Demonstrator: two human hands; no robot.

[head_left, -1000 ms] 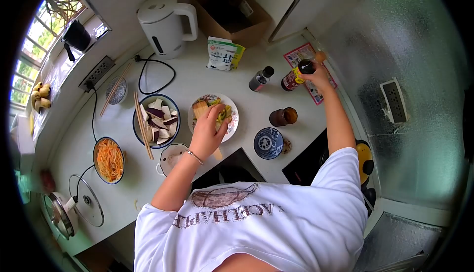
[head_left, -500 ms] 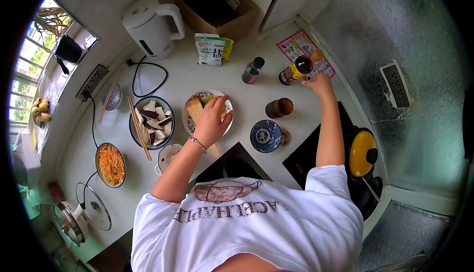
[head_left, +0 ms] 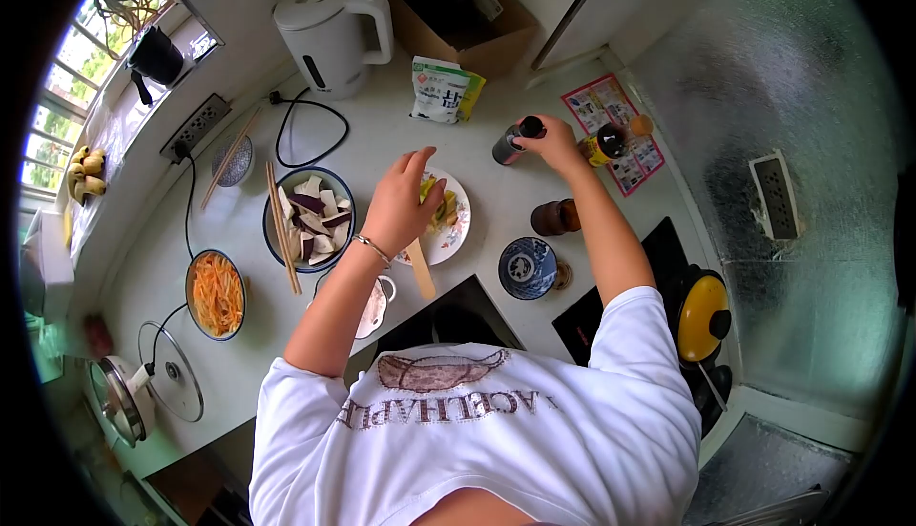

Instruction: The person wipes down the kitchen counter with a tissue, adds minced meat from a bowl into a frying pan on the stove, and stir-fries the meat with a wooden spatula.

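Observation:
My right hand (head_left: 557, 147) has its fingers closed around the black-capped top of a small dark bottle (head_left: 505, 151), which tilts a little on the counter. Behind that wrist stands a larger sauce bottle (head_left: 603, 146) with a yellow label. My left hand (head_left: 399, 199) hangs over the left edge of a flower-patterned plate (head_left: 456, 235), fingers stretched out and thumb apart, holding nothing. On the plate lie yellowish-green food pieces (head_left: 441, 213). A wooden spatula (head_left: 421, 270) rests with its handle over the plate's near rim; its other end is hidden by my left hand.
A bowl of cut eggplant (head_left: 320, 220) with chopsticks (head_left: 283, 230) stands left, beside a bowl of orange shreds (head_left: 218, 294). Near my right forearm are a brown jar (head_left: 553, 218) and a blue patterned bowl (head_left: 528, 268). A kettle (head_left: 329, 44) and seasoning packet (head_left: 439, 92) stand behind.
My right hand has gone from the yellow-labelled bottle leftward to the small dark bottle and gripped its top. My left hand has drawn off the spatula to the plate's left edge. The view has shifted slightly.

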